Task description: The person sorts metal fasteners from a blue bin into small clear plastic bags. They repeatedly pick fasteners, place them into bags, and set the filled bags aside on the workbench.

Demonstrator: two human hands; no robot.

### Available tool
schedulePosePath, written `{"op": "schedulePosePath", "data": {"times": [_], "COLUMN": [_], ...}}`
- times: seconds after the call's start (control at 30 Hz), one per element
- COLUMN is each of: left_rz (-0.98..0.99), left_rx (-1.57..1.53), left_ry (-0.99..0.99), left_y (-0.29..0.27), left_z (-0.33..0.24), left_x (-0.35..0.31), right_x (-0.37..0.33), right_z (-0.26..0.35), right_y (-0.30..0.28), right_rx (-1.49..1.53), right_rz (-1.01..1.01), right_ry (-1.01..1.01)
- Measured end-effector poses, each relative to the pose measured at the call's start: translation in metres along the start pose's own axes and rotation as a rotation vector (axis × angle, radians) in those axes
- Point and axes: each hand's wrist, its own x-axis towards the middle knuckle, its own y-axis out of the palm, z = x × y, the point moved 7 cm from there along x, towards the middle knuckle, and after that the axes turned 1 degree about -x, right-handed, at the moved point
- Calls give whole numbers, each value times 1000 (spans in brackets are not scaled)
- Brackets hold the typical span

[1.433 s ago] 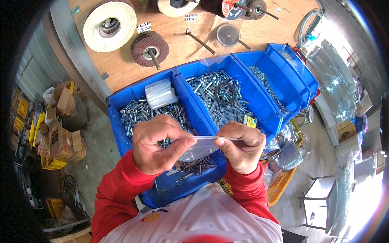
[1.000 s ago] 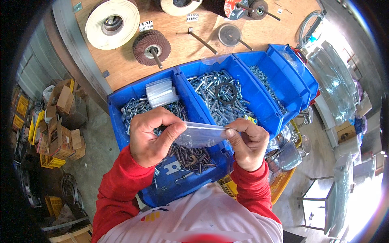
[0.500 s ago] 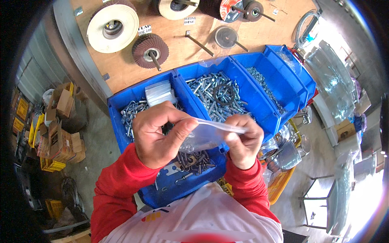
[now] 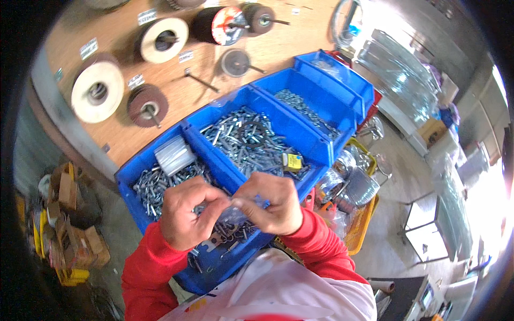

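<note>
Over the blue bins, my left hand (image 4: 194,213) and my right hand (image 4: 272,203) are closed with fingertips nearly touching. Pinched between them is the top edge of a small clear plastic bag (image 4: 234,216), which hangs below the fingers; what it holds is hard to make out. Beneath the left hand, a blue bin carries loose bolts (image 4: 155,187) and a stack of clear plastic sleeves (image 4: 175,155). Beyond the right hand, the neighbouring bin is filled with bolts (image 4: 225,136), a dark ring (image 4: 252,134) and a small yellow box (image 4: 292,162).
A front blue tray (image 4: 206,281) with mixed hardware lies under my wrists. Farther right are a bin of small screws (image 4: 305,109) and a yellow crate (image 4: 364,227). Abrasive discs (image 4: 97,90) hang on a wooden board (image 4: 120,144). Cardboard boxes (image 4: 80,243) stand at left.
My hands have come together, with the right moving toward the left, and the bag's stretched edge is now gathered between them. The view has turned, and the yellow box now shows.
</note>
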Motion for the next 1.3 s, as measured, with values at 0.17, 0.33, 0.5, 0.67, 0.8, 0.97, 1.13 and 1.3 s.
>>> {"op": "schedulePosePath", "data": {"times": [0.17,0.33,0.5,0.67,0.8,0.97,1.13,1.3], "left_rz": [86,113,123,23,5,114,225,10], "left_rx": [158,145,143,79,71,7,-132,-240], "left_ry": [202,161,119,88,139,130,97,-255], "left_y": [-4,-15,-15,-14,-9,8,36,17], "left_z": [-25,-11,-4,0,-4,-10,-8,47], "left_x": [-7,-8,-16,-14,-10,-1,9,11], "right_x": [-14,-24,-30,-36,-40,-38,-45,-47], "right_z": [24,18,8,-11,-17,-4,0,-24], "right_y": [0,-16,-21,-26,-36,-41,-36,-116], "right_rx": [-155,-158,-34,241,351,220,-12,-121], "right_rz": [-9,-41,-45,-133,-195,26,312,21], "right_ry": [-258,-184,-34,149,161,109,282,548]}}
